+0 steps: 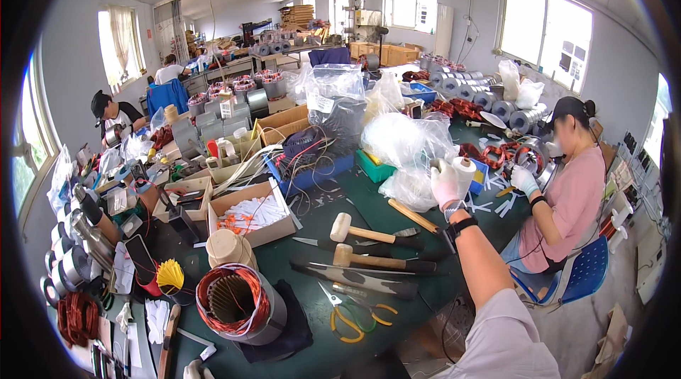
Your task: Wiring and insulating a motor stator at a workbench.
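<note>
My right arm reaches far across the green table, and my right hand [445, 184], in a white glove, is closed around the side of a white spool [464, 172]. Crumpled clear plastic bags [408, 148] lie just left of it. At the bottom edge only the gloved fingertips of my left hand [195, 370] show; the rest is cut off. Near them stands a grey motor stator [266, 315] with red-orange windings, on a dark cloth [298, 336]. Two mallets [365, 230] and yellow-handled scissors [342, 319] lie between my hands.
A cardboard box [273, 226] of white strips sits behind the stator, beside a blue bin [312, 177] of wires. A wooden stick [169, 340] lies at the near left. On the right, a seated co-worker [567, 194] handles a stator. Two people work at the far left.
</note>
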`<state>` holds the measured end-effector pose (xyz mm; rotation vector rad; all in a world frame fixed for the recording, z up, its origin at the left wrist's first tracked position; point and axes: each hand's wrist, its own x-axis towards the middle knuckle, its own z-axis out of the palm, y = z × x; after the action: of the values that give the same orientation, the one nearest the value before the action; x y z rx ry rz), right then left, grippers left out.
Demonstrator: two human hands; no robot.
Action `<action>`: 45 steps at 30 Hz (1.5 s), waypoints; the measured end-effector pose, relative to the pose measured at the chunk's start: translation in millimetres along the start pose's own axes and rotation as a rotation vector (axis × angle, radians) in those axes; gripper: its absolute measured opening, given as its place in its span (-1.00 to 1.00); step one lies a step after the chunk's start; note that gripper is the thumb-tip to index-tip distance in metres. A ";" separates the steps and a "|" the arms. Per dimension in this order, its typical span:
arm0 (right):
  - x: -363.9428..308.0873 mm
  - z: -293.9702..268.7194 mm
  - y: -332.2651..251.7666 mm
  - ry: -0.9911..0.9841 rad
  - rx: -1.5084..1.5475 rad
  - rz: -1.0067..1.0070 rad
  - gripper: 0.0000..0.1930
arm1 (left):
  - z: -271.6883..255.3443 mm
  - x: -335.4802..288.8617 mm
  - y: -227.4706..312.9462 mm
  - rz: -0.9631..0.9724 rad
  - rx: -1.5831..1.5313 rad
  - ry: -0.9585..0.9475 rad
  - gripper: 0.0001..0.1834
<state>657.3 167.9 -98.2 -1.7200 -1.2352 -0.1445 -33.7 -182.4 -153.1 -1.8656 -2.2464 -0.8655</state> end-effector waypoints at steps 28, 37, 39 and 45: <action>68.3 90.0 82.2 -0.247 -0.654 0.277 -0.77 | -1.5 0.5 1.3 -0.042 0.004 -0.007 -0.70; 56.5 76.2 73.0 -0.267 -0.602 0.298 -0.58 | -1.2 -0.1 -1.8 -0.015 0.030 0.011 -0.71; 51.7 67.2 64.4 -0.266 -0.558 0.255 -0.56 | -2.7 -0.2 -0.7 -0.023 0.009 0.006 -0.71; 17.3 3.4 4.5 -0.223 -0.298 0.120 -0.69 | -2.6 -0.9 -1.1 0.022 -0.015 0.058 -0.73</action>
<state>667.6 181.9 -92.8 -2.1094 -1.3175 -0.0685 -35.3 -184.5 -151.7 -1.8426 -2.1878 -0.9228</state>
